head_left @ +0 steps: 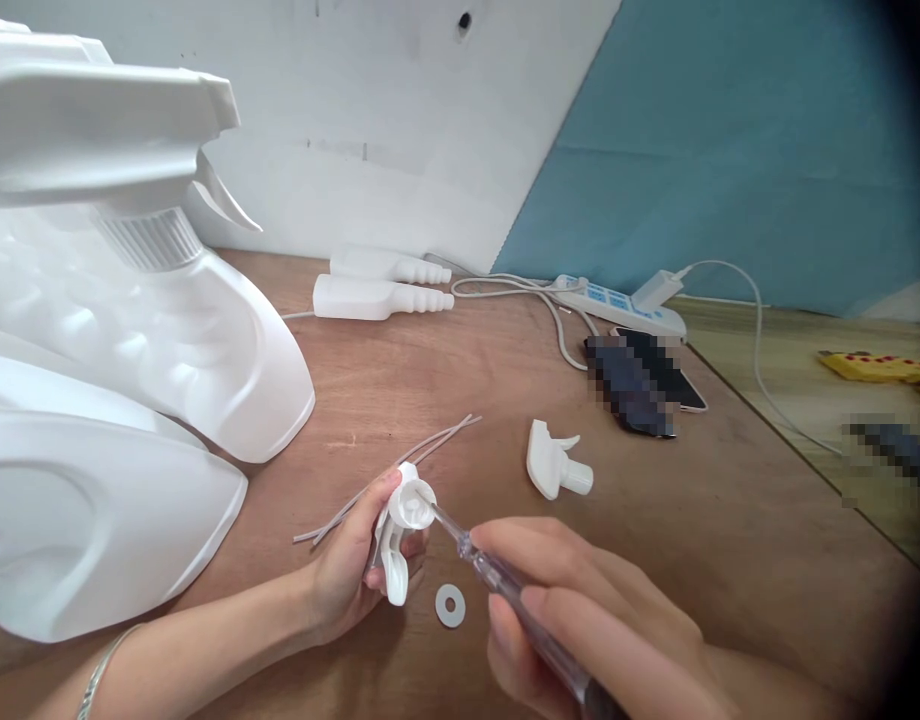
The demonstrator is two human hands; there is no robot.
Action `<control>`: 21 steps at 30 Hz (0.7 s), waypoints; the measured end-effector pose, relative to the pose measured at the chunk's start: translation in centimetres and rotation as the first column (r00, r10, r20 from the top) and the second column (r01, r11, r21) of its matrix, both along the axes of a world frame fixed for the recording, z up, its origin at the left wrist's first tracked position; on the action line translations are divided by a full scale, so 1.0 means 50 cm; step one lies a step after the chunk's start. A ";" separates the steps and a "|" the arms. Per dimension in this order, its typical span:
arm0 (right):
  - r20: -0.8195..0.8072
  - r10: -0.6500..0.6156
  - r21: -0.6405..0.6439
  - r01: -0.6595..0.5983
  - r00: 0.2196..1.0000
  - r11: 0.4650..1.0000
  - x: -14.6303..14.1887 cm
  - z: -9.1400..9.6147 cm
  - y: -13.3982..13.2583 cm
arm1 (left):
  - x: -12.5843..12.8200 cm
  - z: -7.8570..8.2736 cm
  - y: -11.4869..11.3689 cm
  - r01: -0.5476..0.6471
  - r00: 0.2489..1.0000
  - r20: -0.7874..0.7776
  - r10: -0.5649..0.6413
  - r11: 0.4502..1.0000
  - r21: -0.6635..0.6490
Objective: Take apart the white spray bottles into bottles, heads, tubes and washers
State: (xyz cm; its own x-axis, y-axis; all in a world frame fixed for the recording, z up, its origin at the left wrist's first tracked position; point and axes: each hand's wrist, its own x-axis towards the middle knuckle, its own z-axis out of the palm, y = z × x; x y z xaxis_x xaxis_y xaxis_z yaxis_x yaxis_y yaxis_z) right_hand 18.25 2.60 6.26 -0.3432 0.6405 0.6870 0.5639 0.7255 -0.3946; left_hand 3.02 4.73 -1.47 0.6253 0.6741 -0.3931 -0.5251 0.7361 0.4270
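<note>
My left hand [355, 565] is closed around a white trigger spray head [395, 560], its round collar opening facing up toward me. In my right hand [580, 610] is a screwdriver [516, 595] with a clear purple-tinted handle. Its thin metal shaft reaches into the collar opening, where the very tip is hard to make out. Just below the spray head a flat white ring washer [450, 606] lies on the table. Thin grey-white tubes [340, 515] rest behind my left hand. To the right, a second white spray head [556, 462] lies on its side.
Large white spray-bottle shapes [242, 370] fill the left side of the wooden table [400, 380]. Two white bottle-shaped pieces [355, 298] lie at the back by the wall. A power strip [617, 305] with cables and phones [655, 365] sits back right.
</note>
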 end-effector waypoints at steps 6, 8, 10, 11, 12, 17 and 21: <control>0.002 0.026 -0.058 -0.025 1.000 0.998 0.007 0.009 0.020 | 0.001 0.001 0.001 -0.006 1.000 -0.024 0.006 1.000 -0.014; -0.022 -0.029 -0.113 0.027 0.999 0.993 0.014 0.017 0.035 | 0.002 0.002 0.002 0.001 1.000 -0.023 -0.001 1.000 -0.008; -0.047 -0.045 -0.187 0.035 0.998 0.982 0.021 0.024 0.046 | 0.002 0.003 0.002 0.012 1.000 -0.021 -0.012 1.000 0.001; -0.065 -0.040 -0.230 0.024 0.997 0.973 0.025 0.027 0.050 | 0.002 0.004 0.002 0.019 1.000 -0.021 -0.019 1.000 0.003; -0.086 -0.026 -0.276 0.002 0.996 0.961 0.028 0.029 0.053 | 0.001 0.005 0.002 0.028 0.999 -0.024 -0.028 1.000 0.000; -0.184 -0.003 -0.421 -0.076 0.983 0.904 0.036 0.030 0.064 | -0.002 0.006 0.002 0.046 0.998 -0.049 -0.048 0.998 -0.042; -0.247 -0.033 -0.442 -0.083 0.968 0.893 0.032 0.025 0.066 | -0.006 0.000 0.004 0.040 0.999 -0.012 -0.041 0.998 -0.042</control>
